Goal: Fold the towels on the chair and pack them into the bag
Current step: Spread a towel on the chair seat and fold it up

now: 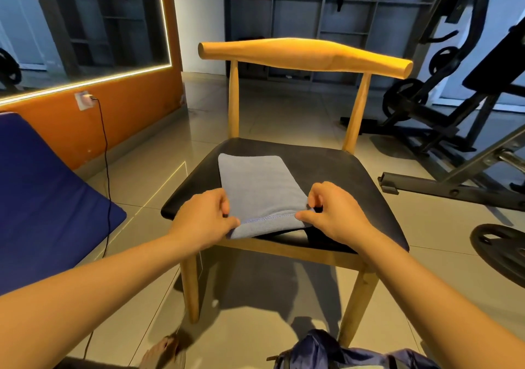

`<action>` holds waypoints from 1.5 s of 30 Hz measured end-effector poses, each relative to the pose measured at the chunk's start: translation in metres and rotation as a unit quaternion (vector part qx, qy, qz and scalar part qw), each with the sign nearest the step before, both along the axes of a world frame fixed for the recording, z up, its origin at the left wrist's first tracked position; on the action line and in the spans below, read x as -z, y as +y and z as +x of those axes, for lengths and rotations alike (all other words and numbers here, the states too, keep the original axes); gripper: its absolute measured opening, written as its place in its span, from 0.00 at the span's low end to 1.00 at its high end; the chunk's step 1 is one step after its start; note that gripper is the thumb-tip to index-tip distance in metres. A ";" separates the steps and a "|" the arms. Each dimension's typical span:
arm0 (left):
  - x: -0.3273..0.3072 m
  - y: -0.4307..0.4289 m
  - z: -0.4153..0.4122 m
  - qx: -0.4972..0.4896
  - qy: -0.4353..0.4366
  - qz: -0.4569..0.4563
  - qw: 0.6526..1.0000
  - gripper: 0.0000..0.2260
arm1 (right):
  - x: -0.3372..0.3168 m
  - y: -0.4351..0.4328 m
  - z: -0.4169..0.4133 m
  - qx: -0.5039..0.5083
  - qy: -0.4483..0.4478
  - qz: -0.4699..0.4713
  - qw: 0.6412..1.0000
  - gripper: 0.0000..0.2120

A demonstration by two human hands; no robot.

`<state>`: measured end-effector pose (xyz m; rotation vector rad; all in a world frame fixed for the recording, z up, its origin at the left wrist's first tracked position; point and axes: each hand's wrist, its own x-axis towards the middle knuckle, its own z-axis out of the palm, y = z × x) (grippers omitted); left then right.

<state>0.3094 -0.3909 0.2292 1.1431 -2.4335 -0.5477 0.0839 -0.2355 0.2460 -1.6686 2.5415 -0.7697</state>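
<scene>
I am in the folding step. My left hand (pixel 204 218) and my right hand (pixel 336 215) each pinch one near corner of the grey-blue towel (pixel 255 181). It lies flat on the black seat of the wooden chair (pixel 355 175), with its stitched edge at the front of the seat. Next, I think, I must carry both corners evenly to the far edge. The dark blue bag (pixel 326 351) waits on the floor below.
</scene>
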 end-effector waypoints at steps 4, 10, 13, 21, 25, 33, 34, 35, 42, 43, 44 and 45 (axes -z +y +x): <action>0.010 0.009 0.011 0.183 -0.013 -0.208 0.961 0.05 | 0.008 0.006 0.006 -0.114 0.237 -0.057 0.963 0.05; 0.027 0.006 0.024 0.240 -0.038 -0.289 0.926 0.09 | 0.019 0.016 0.005 -0.146 0.300 -0.030 0.942 0.05; 0.030 0.002 0.026 0.238 -0.045 -0.320 0.916 0.13 | 0.017 0.021 0.005 -0.150 0.267 -0.021 0.952 0.10; 0.004 0.004 0.018 0.129 0.056 -0.064 0.988 0.04 | -0.004 0.008 -0.001 -0.130 0.151 0.040 0.979 0.06; -0.004 0.002 0.009 0.062 0.065 0.129 0.988 0.01 | -0.010 0.000 -0.004 -0.116 0.063 0.097 0.987 0.08; -0.002 -0.002 0.000 -0.019 0.080 0.069 0.994 0.05 | 0.006 -0.015 -0.003 -0.055 0.086 -0.071 0.992 0.05; 0.001 -0.001 0.001 -0.002 0.085 0.009 0.996 0.05 | 0.009 -0.016 -0.002 -0.058 0.118 -0.080 0.988 0.05; 0.004 0.000 0.002 0.028 0.090 -0.058 0.994 0.05 | 0.012 -0.016 0.001 -0.064 0.154 -0.085 0.982 0.05; 0.022 0.002 0.019 0.175 -0.009 -0.314 0.933 0.11 | 0.016 -0.001 0.004 -0.130 0.215 -0.043 0.967 0.09; 0.021 0.001 0.019 0.168 -0.016 -0.309 0.936 0.12 | 0.015 0.000 0.003 -0.135 0.203 -0.039 0.969 0.09; 0.020 -0.001 0.018 0.160 -0.011 -0.297 0.941 0.12 | 0.014 -0.002 0.002 -0.136 0.192 -0.038 0.971 0.08; 0.017 -0.002 0.016 0.149 0.000 -0.272 0.951 0.11 | 0.012 -0.004 0.001 -0.136 0.188 -0.036 0.972 0.07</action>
